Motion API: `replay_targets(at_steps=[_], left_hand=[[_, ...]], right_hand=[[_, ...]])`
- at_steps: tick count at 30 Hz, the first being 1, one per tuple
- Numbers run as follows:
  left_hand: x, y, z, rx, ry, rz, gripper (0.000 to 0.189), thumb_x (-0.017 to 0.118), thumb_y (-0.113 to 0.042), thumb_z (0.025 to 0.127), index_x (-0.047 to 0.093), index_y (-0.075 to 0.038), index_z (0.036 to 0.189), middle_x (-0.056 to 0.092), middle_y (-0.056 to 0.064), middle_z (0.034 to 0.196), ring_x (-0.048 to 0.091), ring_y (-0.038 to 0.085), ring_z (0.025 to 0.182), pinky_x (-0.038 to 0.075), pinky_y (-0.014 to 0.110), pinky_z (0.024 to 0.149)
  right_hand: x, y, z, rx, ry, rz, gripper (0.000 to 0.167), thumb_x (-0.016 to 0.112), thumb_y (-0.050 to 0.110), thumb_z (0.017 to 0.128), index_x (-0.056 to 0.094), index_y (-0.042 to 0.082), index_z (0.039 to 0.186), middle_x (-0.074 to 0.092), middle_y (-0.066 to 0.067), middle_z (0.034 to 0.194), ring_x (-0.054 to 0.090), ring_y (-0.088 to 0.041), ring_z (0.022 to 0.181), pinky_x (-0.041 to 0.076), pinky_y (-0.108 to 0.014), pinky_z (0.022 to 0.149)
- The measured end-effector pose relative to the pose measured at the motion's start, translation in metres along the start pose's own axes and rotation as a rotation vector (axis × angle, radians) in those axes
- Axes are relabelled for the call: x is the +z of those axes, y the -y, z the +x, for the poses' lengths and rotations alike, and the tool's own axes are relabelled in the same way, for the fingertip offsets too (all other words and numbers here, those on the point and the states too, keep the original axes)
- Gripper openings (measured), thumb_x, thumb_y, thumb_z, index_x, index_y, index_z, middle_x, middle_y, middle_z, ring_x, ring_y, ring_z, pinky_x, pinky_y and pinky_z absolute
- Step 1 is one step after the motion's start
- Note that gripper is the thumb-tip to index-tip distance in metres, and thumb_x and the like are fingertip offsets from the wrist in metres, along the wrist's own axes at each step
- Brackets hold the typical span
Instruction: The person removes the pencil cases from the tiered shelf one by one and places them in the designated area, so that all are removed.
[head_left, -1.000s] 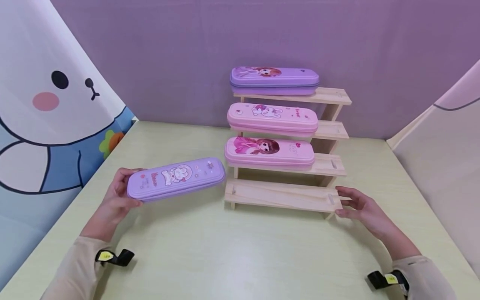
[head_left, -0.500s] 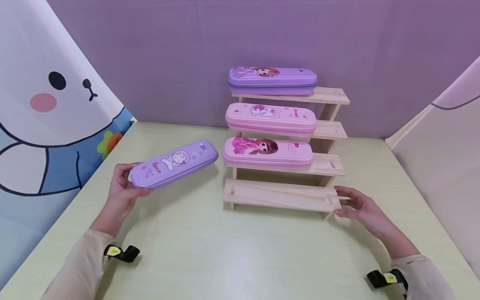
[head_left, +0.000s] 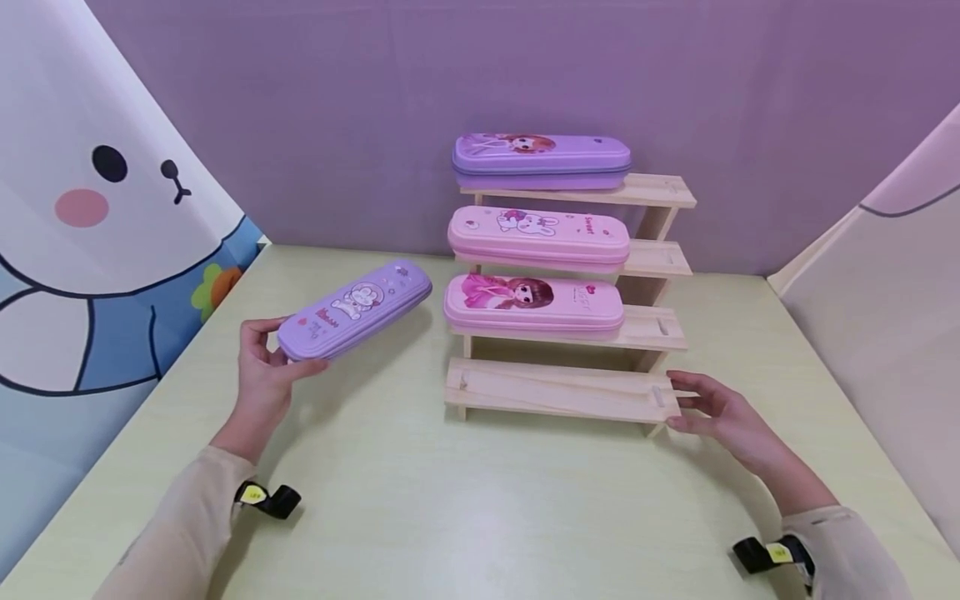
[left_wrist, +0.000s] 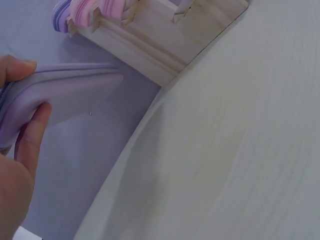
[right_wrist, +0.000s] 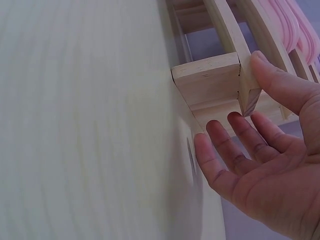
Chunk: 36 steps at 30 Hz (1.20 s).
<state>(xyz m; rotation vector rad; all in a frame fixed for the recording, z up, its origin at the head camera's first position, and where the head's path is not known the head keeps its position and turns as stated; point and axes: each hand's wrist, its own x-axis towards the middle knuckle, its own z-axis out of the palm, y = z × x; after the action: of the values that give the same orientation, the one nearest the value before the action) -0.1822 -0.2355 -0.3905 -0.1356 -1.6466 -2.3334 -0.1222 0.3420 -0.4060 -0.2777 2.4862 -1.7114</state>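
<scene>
A purple pencil case [head_left: 356, 308] with a white cartoon rabbit on its lid is raised above the table at the left. My left hand [head_left: 264, 375] grips its near end, thumb along the front side; the left wrist view shows the case's pale underside. A stepped wooden rack [head_left: 558, 392] stands right of centre, its lowest shelf bare. My right hand [head_left: 716, 425] is at the right end of that shelf. In the right wrist view the thumb [right_wrist: 272, 77] touches the board's corner, while the other fingers are loosely bent and hold nothing.
On the rack's upper steps lie a purple case [head_left: 543, 160], a pink rabbit case [head_left: 540, 236] and a pink case with a girl picture [head_left: 534, 304]. A purple cloth [head_left: 300, 125] hangs behind the pale table [head_left: 465, 508]. A printed cartoon cloth [head_left: 45, 275] borders the left side.
My left hand has moved slightly right and tilted the purple rabbit case more steeply, its far end rising. My right hand stays at the lowest shelf's end. The view has shifted slightly.
</scene>
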Motion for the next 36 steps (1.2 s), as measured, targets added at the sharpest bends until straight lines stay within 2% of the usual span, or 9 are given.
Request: replay_targets(at_steps=[8,11,16,24,29,36], left_hand=[[0.021,0.009,0.006,-0.033,-0.172,0.088,0.067,0.066,0.03,0.073,0.038,-0.014,0.115,0.044,0.005,0.128,0.06,0.018,0.107,0.057,0.024,0.077],[0.03,0.014,0.008,-0.03,-0.204,0.1,0.068,0.068,0.03,0.072,0.037,-0.013,0.115,0.045,0.006,0.127,0.061,0.018,0.105,0.058,0.024,0.075],[0.042,0.023,0.014,-0.007,-0.223,0.104,0.07,0.07,0.03,0.069,0.037,-0.011,0.116,0.048,0.007,0.125,0.062,0.018,0.103,0.058,0.024,0.076],[0.056,0.038,0.023,-0.003,-0.217,0.129,0.069,0.074,0.021,0.074,0.033,-0.008,0.122,0.05,0.007,0.125,0.061,0.02,0.105,0.057,0.023,0.079],[0.063,0.048,0.03,-0.013,-0.245,0.116,0.069,0.074,0.022,0.072,0.034,-0.01,0.119,0.053,0.01,0.121,0.062,0.02,0.102,0.057,0.023,0.078],[0.075,0.058,0.037,-0.025,-0.286,0.151,0.072,0.075,0.021,0.07,0.034,-0.006,0.122,0.056,0.01,0.116,0.062,0.019,0.096,0.056,0.021,0.073]], right_hand=[[0.0,0.0,-0.001,0.008,0.001,0.009,0.058,0.071,-0.001,0.088,0.048,-0.001,0.141,0.055,0.025,0.12,0.059,-0.001,0.103,0.052,-0.02,0.081],[0.001,0.001,-0.001,0.012,-0.003,0.013,0.058,0.071,-0.001,0.088,0.048,-0.001,0.141,0.055,0.024,0.12,0.059,-0.001,0.103,0.053,-0.02,0.081],[0.001,0.001,-0.001,0.031,-0.007,-0.002,0.06,0.072,0.001,0.088,0.045,-0.005,0.142,0.054,0.024,0.12,0.058,-0.001,0.103,0.052,-0.02,0.081],[0.001,0.001,-0.001,0.038,-0.001,0.004,0.063,0.072,0.002,0.089,0.041,-0.008,0.143,0.054,0.023,0.121,0.059,-0.002,0.104,0.053,-0.02,0.082],[0.001,0.001,-0.001,0.045,-0.002,-0.008,0.065,0.072,0.003,0.089,0.039,-0.01,0.143,0.053,0.022,0.122,0.059,-0.002,0.104,0.052,-0.02,0.083],[0.001,0.002,-0.001,0.054,-0.008,-0.014,0.065,0.073,0.004,0.089,0.039,-0.01,0.143,0.053,0.022,0.122,0.058,-0.001,0.104,0.052,-0.02,0.083]])
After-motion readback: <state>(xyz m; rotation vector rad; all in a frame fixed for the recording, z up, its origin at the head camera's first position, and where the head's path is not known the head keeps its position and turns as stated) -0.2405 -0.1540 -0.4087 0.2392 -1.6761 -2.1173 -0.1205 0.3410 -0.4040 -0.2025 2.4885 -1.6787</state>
